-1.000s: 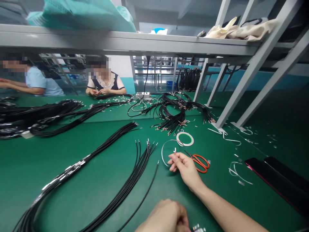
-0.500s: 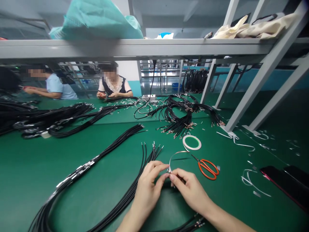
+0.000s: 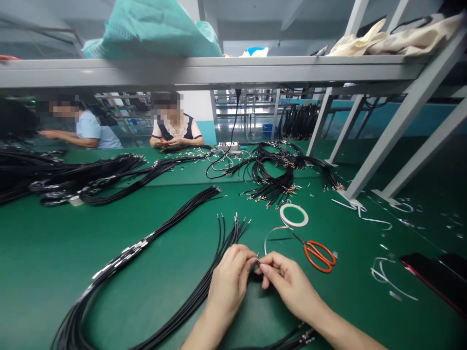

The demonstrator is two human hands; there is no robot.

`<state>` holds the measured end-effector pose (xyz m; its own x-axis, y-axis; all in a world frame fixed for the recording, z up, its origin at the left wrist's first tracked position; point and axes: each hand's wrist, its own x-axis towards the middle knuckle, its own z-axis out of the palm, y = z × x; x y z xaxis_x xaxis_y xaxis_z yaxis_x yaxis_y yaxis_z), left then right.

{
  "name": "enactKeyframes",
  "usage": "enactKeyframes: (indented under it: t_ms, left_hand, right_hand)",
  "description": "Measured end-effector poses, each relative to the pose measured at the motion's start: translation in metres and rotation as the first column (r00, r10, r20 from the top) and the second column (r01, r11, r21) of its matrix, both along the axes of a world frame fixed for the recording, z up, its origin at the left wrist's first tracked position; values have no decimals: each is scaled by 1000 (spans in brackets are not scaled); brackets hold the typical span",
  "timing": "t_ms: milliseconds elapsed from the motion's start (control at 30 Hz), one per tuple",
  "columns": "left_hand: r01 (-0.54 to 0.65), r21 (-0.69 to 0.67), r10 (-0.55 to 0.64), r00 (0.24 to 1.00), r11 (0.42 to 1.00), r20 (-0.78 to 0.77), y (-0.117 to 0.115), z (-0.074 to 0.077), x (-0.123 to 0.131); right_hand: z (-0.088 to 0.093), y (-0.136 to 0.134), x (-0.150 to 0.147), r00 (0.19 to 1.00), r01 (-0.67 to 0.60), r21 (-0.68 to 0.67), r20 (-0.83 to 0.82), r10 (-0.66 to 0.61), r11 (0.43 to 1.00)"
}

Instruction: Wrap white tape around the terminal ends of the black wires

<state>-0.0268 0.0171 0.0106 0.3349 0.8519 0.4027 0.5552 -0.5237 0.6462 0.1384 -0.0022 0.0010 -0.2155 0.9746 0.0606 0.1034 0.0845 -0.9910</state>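
Observation:
Near the table's front middle, my left hand is closed in a pinch on the end of a thin black cable, most of it hidden by fingers. My right hand pinches at the same small spot, fingertips almost touching the left ones. A narrow strip of tape curves from the tape roll down behind my right fingers; its end is hidden. Orange-handled scissors lie right of my hands, blades partly open. A looped bundle of black cables with metal tips lies to the left.
More black cables with copper-coloured ends lie behind, under a grey shelf frame. White tape scraps and a dark phone-like object are at right. Two people sit across the green table.
The tape strip, earlier upright between my fingertips, now drops behind my right hand. My fingers have closed in on the cable end. The whole view has shifted slightly.

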Motion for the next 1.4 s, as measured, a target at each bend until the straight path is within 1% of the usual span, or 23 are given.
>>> enactKeyframes:
  t_ms: [167,333,400,467,600,700,767,833,933,1033,1133,1233,1333,1400]
  left_hand:
    - [0,-1,0,1000,1000,-27,0,-2,1]
    - [-6,-21,6,1000,1000,-30,-2,-3,3]
    - [-17,-40,17,1000,999,-7,-2,-3,4]
    - [-36,-72,39,998,997,49,-2,-1,4]
    - [-47,-158,71,985,986,154,-3,6,4]
    - [-20,-193,53,985,981,166,-5,8,5]
    - [-14,-195,47,985,981,164,-7,7,6]
    - [-49,-205,81,985,978,152,-7,4,7]
    - [-137,-250,172,977,958,122,-7,-1,8]
    - [-150,-286,198,970,947,145,-8,-2,9]
    - [-116,-249,163,971,962,176,-11,1,10]
    - [-88,-198,122,979,976,164,-12,3,12]
    - [-64,-196,95,984,979,149,-12,4,12]
    - [-77,-195,107,983,978,150,-10,3,12]
  right_hand:
    - [1,1,0,999,46,-7,4,-46,999]
    - [1,1,-1,999,53,-38,-7,-53,998]
    - [0,0,-1,998,56,-38,5,-56,998]
    - [-1,0,-2,999,50,-44,2,-49,998]
    - [-2,1,-3,998,27,-70,-57,-31,997]
    - [-2,2,-3,996,24,-89,-88,-32,996]
    - [-2,3,-3,993,35,-106,-109,-47,994]
    - [-1,3,-3,990,56,-125,-125,-72,991]
    - [0,5,-3,985,80,-165,-136,-103,983]
    - [0,5,-3,983,75,-206,-151,-107,976]
    - [0,5,-4,983,64,-210,-157,-98,976]
    - [0,4,-4,985,48,-200,-151,-80,979]
    - [0,2,-5,989,26,-162,-140,-49,986]
    - [1,3,-3,992,31,-139,-119,-48,990]
